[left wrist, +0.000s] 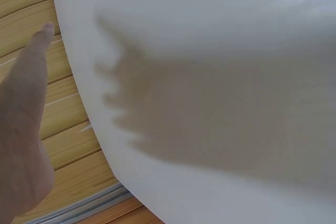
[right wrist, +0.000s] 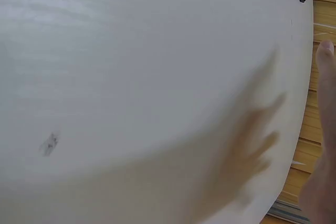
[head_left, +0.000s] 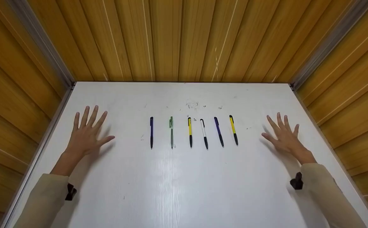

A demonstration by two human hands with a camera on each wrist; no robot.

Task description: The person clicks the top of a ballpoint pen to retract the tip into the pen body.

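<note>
In the head view a row of pens lies across the middle of the white table. From the left come a dark blue pen, a green translucent pen, a yellow pen, a white pen, a second dark blue pen and another yellow pen. Their dark or pointed tips face the near side. My left hand is spread left of the row, holding nothing. To the right of the row my right hand, fingers also spread, holds nothing. Both hands are apart from the pens.
Wood-look panels rise behind the table and at both sides, with metal posts at the corners. Small dark marks spot the tabletop beyond the pens. A black clip-like piece sits by each sleeve cuff.
</note>
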